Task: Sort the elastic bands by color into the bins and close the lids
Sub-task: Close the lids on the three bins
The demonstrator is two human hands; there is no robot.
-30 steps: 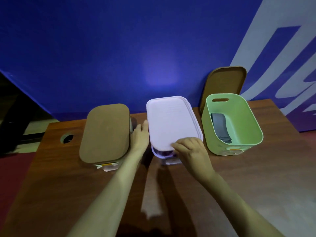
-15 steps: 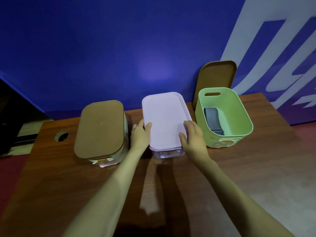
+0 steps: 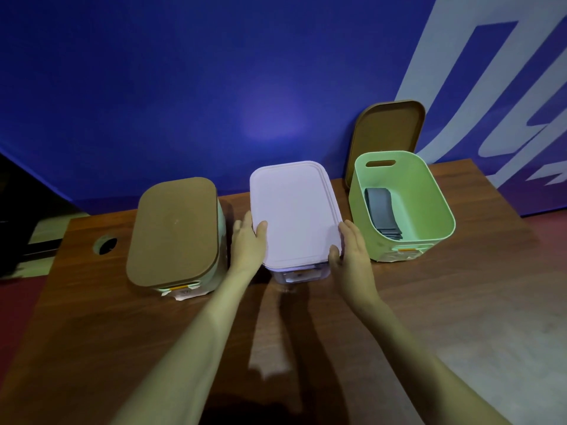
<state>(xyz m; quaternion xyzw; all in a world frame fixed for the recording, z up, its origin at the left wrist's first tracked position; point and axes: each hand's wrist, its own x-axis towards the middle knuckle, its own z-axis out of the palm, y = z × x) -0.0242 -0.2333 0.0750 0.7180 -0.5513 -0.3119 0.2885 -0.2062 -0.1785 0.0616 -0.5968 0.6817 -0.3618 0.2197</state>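
Right grip (image 3: 349,253) is shifting to 3 o'clock edge of lilac lid (image 3: 294,210) | bin (image 3: 302,276) is mostly hiding beneath | left grip (image 3: 248,240) opposite; both released, thumbs pressing.

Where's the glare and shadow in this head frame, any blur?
Head view: dim; soft glare spot on the blue wall; dark arm shadows on the table between the forearms; left hand, right hand and lilac lid look sharp, no motion blur.
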